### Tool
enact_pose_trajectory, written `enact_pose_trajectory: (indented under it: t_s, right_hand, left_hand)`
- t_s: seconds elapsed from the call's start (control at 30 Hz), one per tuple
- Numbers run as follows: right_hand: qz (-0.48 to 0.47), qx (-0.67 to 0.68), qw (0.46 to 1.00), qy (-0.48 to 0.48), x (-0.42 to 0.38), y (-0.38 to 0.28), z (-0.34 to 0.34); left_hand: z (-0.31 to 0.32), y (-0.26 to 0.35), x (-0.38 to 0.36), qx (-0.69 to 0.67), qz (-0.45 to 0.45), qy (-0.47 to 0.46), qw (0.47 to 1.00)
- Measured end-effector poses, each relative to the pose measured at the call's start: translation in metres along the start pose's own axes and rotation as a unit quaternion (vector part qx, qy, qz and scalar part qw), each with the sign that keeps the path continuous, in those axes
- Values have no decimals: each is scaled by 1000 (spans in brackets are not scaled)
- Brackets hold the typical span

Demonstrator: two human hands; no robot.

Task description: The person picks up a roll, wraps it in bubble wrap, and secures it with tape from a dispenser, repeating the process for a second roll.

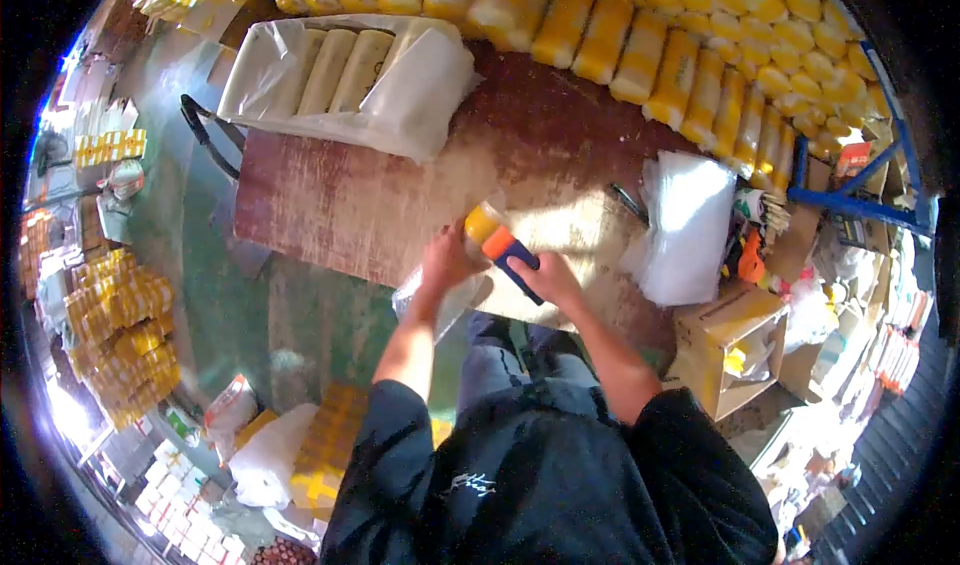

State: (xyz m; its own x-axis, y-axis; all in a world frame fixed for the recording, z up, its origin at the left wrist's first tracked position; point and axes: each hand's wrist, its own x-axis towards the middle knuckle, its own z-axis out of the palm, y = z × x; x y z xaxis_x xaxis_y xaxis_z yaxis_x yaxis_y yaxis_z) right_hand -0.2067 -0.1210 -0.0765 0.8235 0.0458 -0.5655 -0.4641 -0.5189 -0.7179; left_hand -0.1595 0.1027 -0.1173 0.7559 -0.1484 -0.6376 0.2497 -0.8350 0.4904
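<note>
At the near edge of the worn red-brown table (330,190), my right hand (548,279) is wrapped round the dark blue handle of a tool with an orange part (497,242). A roll of yellow tape (481,223) sits at the tool's far end. My left hand (452,261) is beside the tape and the tool; its fingers are partly hidden, and I cannot make out their grip. Clear plastic wrapping (455,305) hangs below my left hand, over the table's edge.
A white lined bin (300,125) with pale rolls stands at the back left. Yellow wrapped rolls (630,60) line the back. White plastic bags (685,225), a dark pen-like item (628,205) and an open cardboard box (725,340) are on the right.
</note>
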Motion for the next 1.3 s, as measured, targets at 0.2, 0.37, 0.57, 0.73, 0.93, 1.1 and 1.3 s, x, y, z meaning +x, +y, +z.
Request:
enact_pose_trajectory:
  t_s: [0.2, 0.37, 0.57, 0.73, 0.93, 1.1, 1.3]
  right_hand:
    - [50, -16, 998, -34, 17, -7, 6]
    - [36, -32, 998, -41, 14, -6, -5]
    - [29, -24, 998, -55, 24, 5, -4]
    - [28, -7, 997, -71, 32, -2, 4]
    - [64, 43, 996, -42, -2, 20, -9]
    - [96, -253, 962, 47, 26, -25, 24]
    - [115, -174, 975, 76, 1, -7, -25]
  left_hand:
    - [27, 21, -29, 159, 21, 190, 969]
    - [1, 6, -3, 73, 10, 49, 996]
    - [4, 16, 0, 31, 29, 111, 993]
    - [-12, 8, 11, 47, 30, 96, 994]
    - [-8, 16, 12, 68, 47, 120, 989]
    - [1, 36, 0, 122, -23, 145, 982]
    - [4, 49, 17, 74, -36, 99, 992]
